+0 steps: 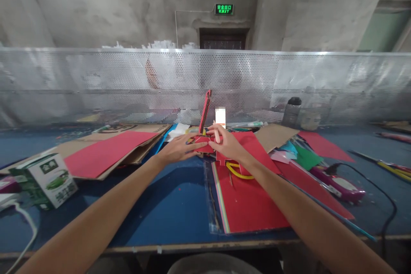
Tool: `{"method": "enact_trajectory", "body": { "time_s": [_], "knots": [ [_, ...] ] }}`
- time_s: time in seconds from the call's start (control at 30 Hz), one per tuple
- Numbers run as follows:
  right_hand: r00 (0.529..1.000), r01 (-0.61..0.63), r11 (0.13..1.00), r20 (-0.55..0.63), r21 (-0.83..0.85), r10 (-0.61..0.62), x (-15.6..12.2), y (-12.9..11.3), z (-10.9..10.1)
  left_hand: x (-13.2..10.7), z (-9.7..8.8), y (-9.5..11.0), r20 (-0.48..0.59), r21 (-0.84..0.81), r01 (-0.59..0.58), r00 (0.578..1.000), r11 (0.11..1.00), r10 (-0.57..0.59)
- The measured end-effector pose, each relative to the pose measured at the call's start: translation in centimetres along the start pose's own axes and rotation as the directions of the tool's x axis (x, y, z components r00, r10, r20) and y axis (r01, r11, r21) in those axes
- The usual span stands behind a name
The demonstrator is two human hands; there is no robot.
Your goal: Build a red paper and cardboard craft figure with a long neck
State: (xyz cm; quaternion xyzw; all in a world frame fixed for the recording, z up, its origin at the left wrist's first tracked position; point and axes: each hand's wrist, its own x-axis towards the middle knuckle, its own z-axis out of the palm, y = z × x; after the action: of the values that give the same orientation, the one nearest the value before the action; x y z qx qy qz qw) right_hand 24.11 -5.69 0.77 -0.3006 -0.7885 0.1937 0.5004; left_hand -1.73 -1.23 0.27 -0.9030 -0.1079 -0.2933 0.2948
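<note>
Both my hands meet at the middle of the blue table (167, 205) over a small red paper piece (203, 143). My left hand (180, 147) lies flat on its left side with fingers stretched out, pressing it down. My right hand (226, 142) grips the right side, fingers closed round the red piece, one finger raised. A red strip (204, 111) stands upright just behind the hands. A small white card (220, 117) stands behind the right hand.
A stack of coloured sheets with red on top (247, 205) lies below my right hand, yellow scissors handles (236, 171) on it. Red paper on cardboard (102, 154) lies left, a green-white carton (48, 180) far left. A glue gun (337, 184) with black cable is right. A perforated metal screen (96, 81) backs the table.
</note>
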Motion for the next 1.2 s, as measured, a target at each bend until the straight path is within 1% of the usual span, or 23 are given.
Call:
{"method": "enact_trajectory", "body": {
  "time_s": [0.13,0.27,0.47,0.6,0.7,0.77,0.93,1.03,1.2],
  "knots": [
    [1.0,0.011,1.0,0.002,0.009,-0.011,0.0,-0.1,0.1,0.1,0.0,0.1,-0.02,-0.009,0.016,1.0,1.0,-0.016],
    [1.0,-0.009,1.0,0.014,0.008,0.009,0.0,-0.2,0.2,0.0,0.1,0.1,0.0,-0.003,0.011,1.0,1.0,-0.011],
    [0.999,-0.025,0.998,0.022,0.055,0.024,0.0,-0.3,0.3,0.2,-0.1,0.3,-0.017,-0.03,0.006,1.0,1.0,-0.007],
    [0.999,-0.051,0.994,0.025,0.093,0.048,0.0,-0.6,0.3,0.3,-0.3,0.5,-0.024,-0.07,0.047,0.999,0.996,-0.049],
    [0.998,-0.05,0.993,0.035,0.107,0.046,0.0,-0.8,0.3,0.2,-0.3,0.7,-0.039,-0.127,0.097,0.994,0.987,-0.103],
    [0.998,-0.046,0.993,0.035,0.11,0.043,0.0,-0.9,0.3,0.2,-0.3,0.7,-0.05,-0.156,0.108,0.992,0.982,-0.117],
    [0.998,-0.054,0.993,0.043,0.101,0.049,0.0,-1.3,0.3,0.2,-0.4,0.4,-0.007,-0.186,0.108,0.994,0.977,-0.111],
    [0.998,-0.052,0.996,0.049,0.066,0.049,-0.1,-1.6,0.3,0.3,-0.5,0.3,0.021,-0.204,0.11,0.994,0.973,-0.108],
    [0.997,-0.054,0.998,0.057,0.046,0.051,-0.2,-1.8,0.2,0.6,-0.9,0.4,0.034,-0.219,0.125,0.992,0.968,-0.121]
  ]
}}
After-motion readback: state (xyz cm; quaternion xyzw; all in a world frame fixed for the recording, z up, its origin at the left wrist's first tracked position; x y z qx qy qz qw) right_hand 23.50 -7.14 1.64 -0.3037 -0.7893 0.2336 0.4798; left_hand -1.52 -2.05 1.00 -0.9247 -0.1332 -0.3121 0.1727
